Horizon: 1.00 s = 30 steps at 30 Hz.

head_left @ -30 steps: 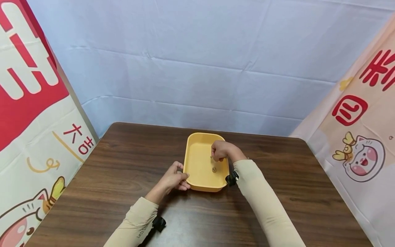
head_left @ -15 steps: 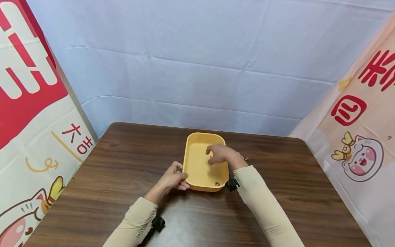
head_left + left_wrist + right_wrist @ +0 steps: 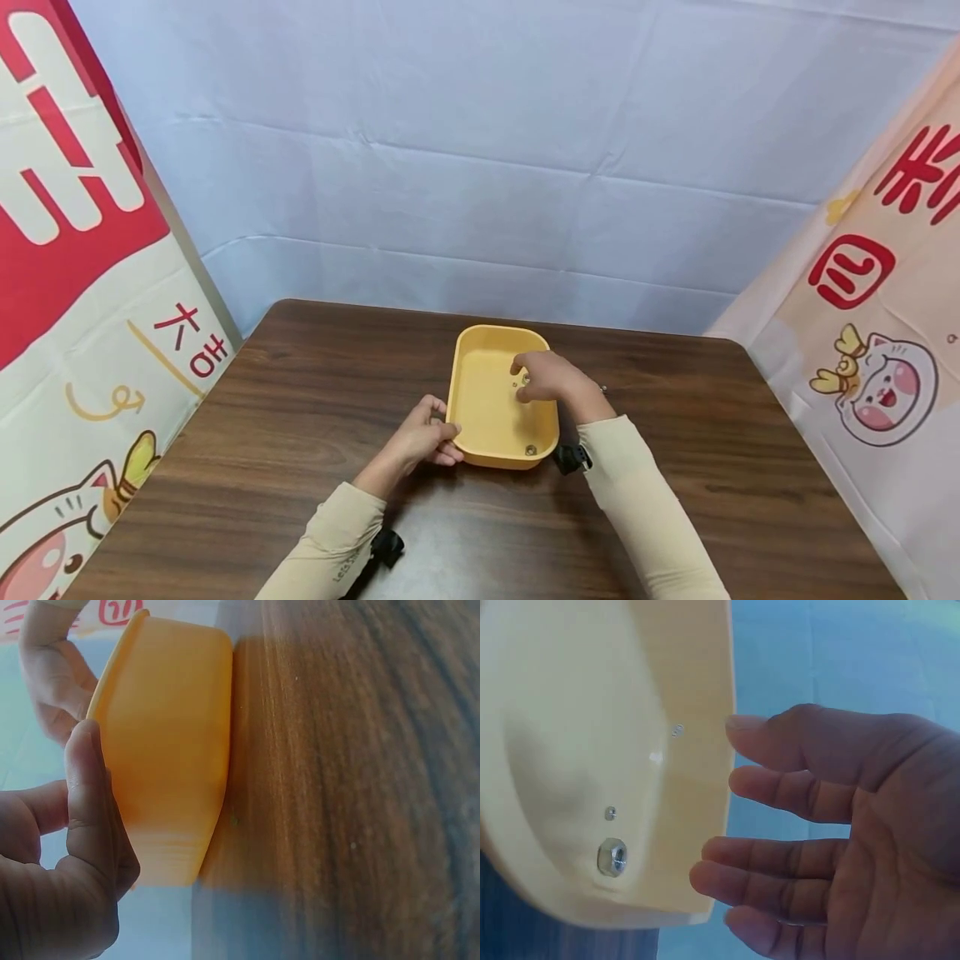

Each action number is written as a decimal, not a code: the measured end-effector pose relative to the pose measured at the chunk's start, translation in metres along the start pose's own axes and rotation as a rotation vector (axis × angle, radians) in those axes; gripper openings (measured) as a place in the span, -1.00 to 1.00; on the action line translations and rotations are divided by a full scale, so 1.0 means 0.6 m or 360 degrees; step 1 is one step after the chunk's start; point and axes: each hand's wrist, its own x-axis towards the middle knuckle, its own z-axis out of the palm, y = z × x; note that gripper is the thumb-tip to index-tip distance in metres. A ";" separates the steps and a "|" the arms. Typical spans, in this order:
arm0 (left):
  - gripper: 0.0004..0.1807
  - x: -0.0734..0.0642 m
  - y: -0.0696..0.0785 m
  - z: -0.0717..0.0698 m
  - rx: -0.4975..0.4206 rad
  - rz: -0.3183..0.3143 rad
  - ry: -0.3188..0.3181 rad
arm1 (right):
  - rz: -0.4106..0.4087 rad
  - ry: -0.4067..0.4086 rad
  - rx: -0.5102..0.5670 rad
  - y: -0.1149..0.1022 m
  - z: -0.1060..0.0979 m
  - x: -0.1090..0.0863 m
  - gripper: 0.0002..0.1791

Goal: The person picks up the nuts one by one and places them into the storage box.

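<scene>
My left hand (image 3: 426, 435) grips the near left corner of a yellow plastic tray (image 3: 480, 400), thumb on the rim. In the left wrist view its fingers (image 3: 90, 810) lie along the tray's outer wall. Over the tray's right side hangs my right hand (image 3: 558, 385), fingers spread and relaxed with nothing between them. A metal nut (image 3: 531, 450) lies in the tray's near right corner. The right wrist view shows a large hex nut (image 3: 613, 857), a small nut (image 3: 610, 813) and a tiny spring-like piece (image 3: 677, 730) inside the tray, apart from the fingertips.
The tray stands on a dark wood-grain table (image 3: 337, 367). Right of my right hand, a small shiny piece (image 3: 603, 389) lies on the tabletop. A pale cloth (image 3: 480, 167) hangs behind, with printed banners at the left and right.
My right hand's curled fingers have opened, and the hand has shifted slightly right. A nut has moved from the tray's right middle into the near right corner. My left hand stays in place.
</scene>
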 end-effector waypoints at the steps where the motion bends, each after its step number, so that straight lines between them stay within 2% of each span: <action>1: -0.68 0.000 -0.001 0.000 -0.0003 -0.0003 0.0003 | -0.0002 0.0027 0.0010 0.001 -0.001 -0.003 -0.56; 12: -0.64 -0.003 0.000 -0.001 -0.0007 -0.0022 -0.0015 | 0.0043 0.0148 0.0008 0.021 -0.015 -0.034 -0.58; 19: -0.63 -0.002 -0.001 -0.003 -0.0005 -0.0010 -0.0012 | 0.0049 0.0133 0.0043 0.045 -0.018 -0.043 -0.54; 22: -0.62 0.000 -0.005 -0.005 0.0007 0.0026 -0.0033 | 0.0065 0.0126 0.0080 0.056 -0.017 -0.048 -0.52; 30: -0.62 0.002 -0.005 -0.006 -0.0012 -0.0026 -0.0029 | 0.0167 0.0092 0.0144 0.076 -0.009 -0.055 -0.50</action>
